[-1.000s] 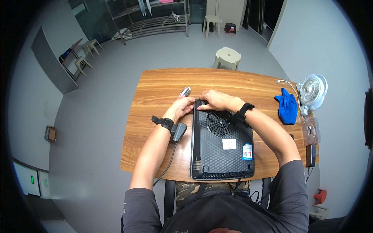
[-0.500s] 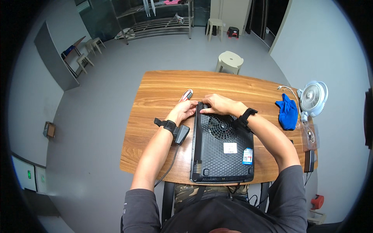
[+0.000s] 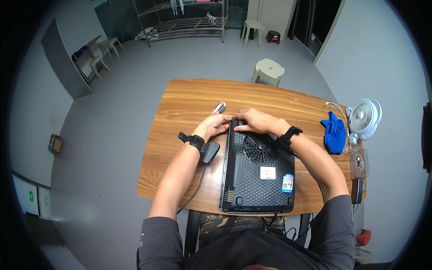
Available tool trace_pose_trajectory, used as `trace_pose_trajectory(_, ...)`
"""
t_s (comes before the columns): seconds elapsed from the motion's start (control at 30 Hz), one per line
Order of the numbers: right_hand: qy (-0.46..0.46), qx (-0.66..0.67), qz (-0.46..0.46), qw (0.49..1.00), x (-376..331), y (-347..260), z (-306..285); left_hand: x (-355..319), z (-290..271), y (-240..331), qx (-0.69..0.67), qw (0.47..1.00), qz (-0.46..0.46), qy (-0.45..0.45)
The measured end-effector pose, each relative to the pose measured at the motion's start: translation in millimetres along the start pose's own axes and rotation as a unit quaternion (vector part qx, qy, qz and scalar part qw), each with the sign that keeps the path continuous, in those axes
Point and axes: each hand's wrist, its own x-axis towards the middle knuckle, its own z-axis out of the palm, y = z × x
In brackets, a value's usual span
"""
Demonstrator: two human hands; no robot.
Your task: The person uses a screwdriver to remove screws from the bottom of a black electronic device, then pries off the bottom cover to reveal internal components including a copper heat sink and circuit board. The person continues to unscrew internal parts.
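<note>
A black laptop (image 3: 252,191) lies upside down on the wooden table, its underside with a round vent grille and two stickers facing up. At its far left corner, my left hand (image 3: 217,125) grips the edge with bent fingers. My right hand (image 3: 255,121) is closed over the far edge beside it, thumb on the underside and fingertips partly hidden. Between the two hands is the laptop's corner; whether anything small is held there cannot be made out. Just beyond my left hand lies a small red, white and black object (image 3: 219,108).
The wooden table (image 3: 180,101) carries a blue cloth (image 3: 334,135), a white fan (image 3: 363,118), a clear plastic box (image 3: 359,164) and a black adapter (image 3: 356,191) on the right. A cable runs from a grey device (image 3: 210,153) on my left wrist. A stool (image 3: 269,69) stands beyond.
The view has shifted slightly. Both hands stay at the same laptop corner, with hardly any change in their grip.
</note>
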Motion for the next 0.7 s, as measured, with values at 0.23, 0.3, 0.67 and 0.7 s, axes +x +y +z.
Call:
trace_pose_trajectory(0.23, -0.008, -0.001, 0.008, 1.000, 0, 3, 1, -11, 6, 6, 0.040, 0.999, -0.018, 0.017)
trace_pose_trajectory(0.3, -0.013, 0.001, 0.011, 1.000, 0, 3, 0, -12, 7, 11, 0.092, 0.995, -0.016, 0.022)
trace_pose_trajectory(0.67, -0.016, 0.007, 0.010, 1.000, 0, 0, -3, -11, 5, 15, 0.055, 0.998, -0.015, -0.036)
trace_pose_trajectory(0.7, -0.015, 0.008, 0.011, 1.000, -1, 0, -3, -11, 6, 15, 0.054, 0.998, -0.019, -0.035)
